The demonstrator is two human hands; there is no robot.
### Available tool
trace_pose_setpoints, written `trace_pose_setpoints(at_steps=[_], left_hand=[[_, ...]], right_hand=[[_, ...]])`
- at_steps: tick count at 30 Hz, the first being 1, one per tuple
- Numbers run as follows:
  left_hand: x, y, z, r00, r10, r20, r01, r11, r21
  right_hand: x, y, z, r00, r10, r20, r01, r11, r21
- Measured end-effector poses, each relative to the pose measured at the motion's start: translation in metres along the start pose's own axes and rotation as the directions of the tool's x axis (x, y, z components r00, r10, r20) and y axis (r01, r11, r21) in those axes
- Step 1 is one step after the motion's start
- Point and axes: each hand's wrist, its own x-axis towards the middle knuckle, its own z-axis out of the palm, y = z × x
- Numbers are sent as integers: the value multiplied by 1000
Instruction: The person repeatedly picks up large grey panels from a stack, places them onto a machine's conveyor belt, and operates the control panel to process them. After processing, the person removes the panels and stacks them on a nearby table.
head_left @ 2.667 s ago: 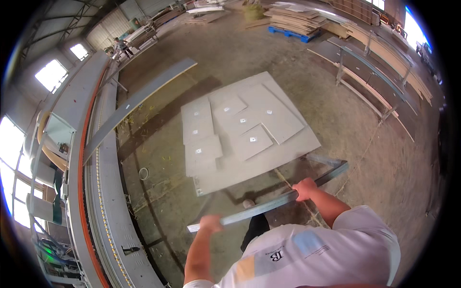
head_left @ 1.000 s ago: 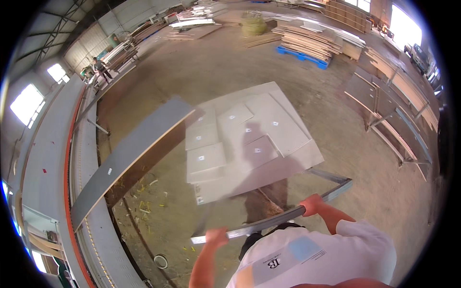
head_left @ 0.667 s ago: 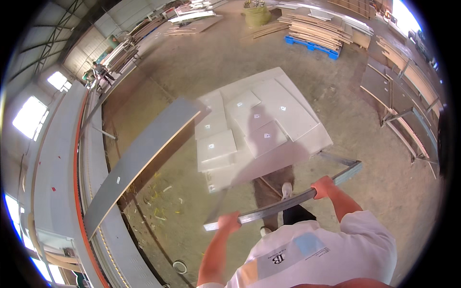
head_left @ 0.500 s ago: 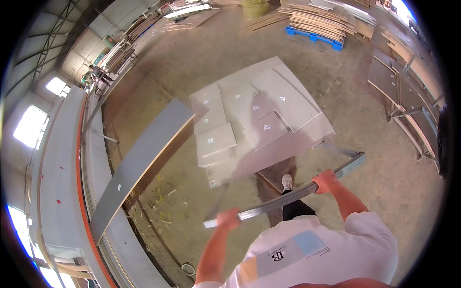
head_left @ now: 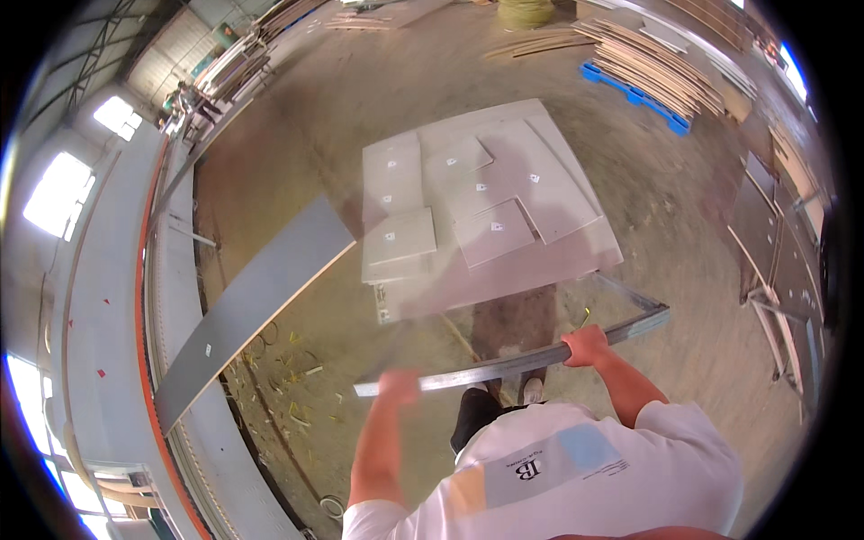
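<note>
A grey metal bar crosses in front of my body like a cart handle, with a side rail running forward from its right end. My left hand, slightly blurred, is closed around the bar near its left end. Farther right, my right hand wraps round the same bar. Just ahead of the bar lies a large pale board, low above the floor. Several smaller pale panels with small white labels rest on it, among them a near-left panel and a middle panel. What bears the board underneath is hidden.
At the left, a long grey board slopes onto a long machine bed with an orange edge. Boards stand stacked on a blue pallet at the far right. More dark boards lean at the right. Yellow scraps litter the floor.
The bar and both hands have shifted a little left in the view. The loaded board has turned slightly relative to the view. My feet have stepped, and the blue pallet now appears farther right.
</note>
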Motion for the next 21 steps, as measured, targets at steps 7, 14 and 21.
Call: trace_pose_setpoints(at_steps=[7, 14, 21], left_hand=[[120, -62, -66, 972, 39, -230, -69, 990, -122], [232, -85, -210, 970, 125, -208, -150, 983, -108], [334, -96, -358, 976, 127, -175, -163, 964, -211]], right_hand=[[135, 31, -86, 1000, 11, -19, -10, 999, 35], [280, 94, -170, 999, 44, -2, -44, 999, 21], [430, 163, -243, 995, 102, -19, -101, 994, 41]])
